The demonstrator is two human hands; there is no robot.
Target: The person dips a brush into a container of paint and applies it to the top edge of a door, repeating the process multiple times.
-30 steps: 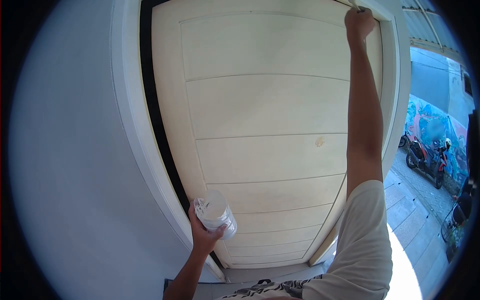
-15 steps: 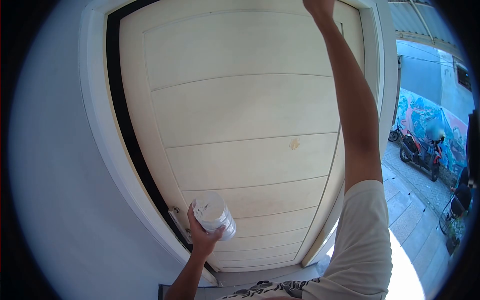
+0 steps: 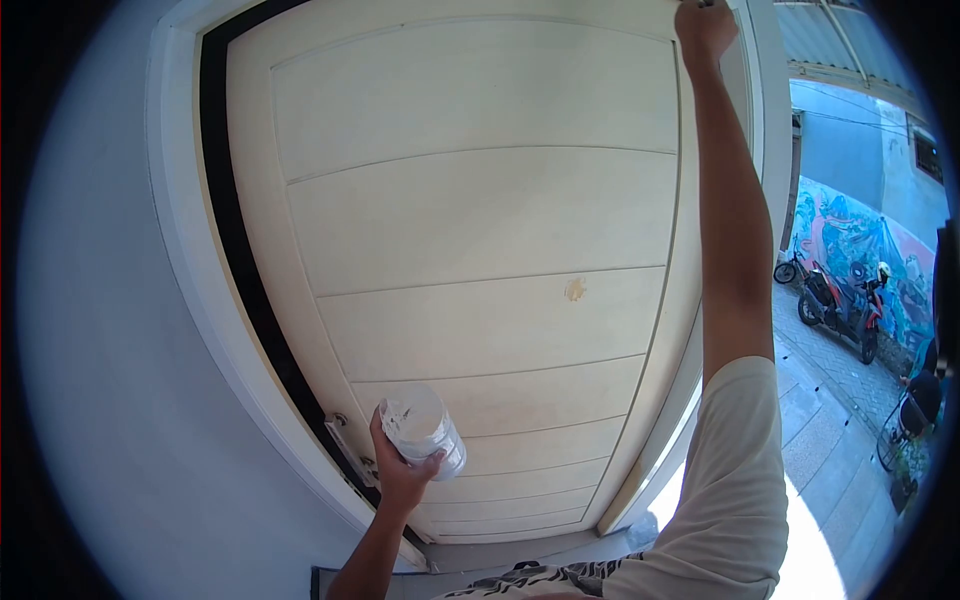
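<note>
My left hand [image 3: 403, 480] is wrapped round a white plastic paint tub [image 3: 440, 452], tilted so that its top faces me, with white smears round the rim. The tub is in front of the lower left of a cream panelled door [image 3: 480, 220]. High up at the door's top right corner, beside the frame, my right hand [image 3: 707, 32] is closed in a grip. A small dark bit shows at its top, but the frame edge cuts off whatever it holds. A tan patch [image 3: 575, 289] marks the door's middle panel.
A metal door handle [image 3: 345, 450] is at the door's lower left, next to the black edge strip [image 3: 222, 140]. White door frame [image 3: 185, 200] and a pale wall [image 3: 100, 300] lie left. Outside, on the right, a motorbike [image 3: 842, 310] stands by a painted wall.
My right hand has moved right along the top of the door to its corner and come lower into view. My left hand still holds the tub in nearly the same place.
</note>
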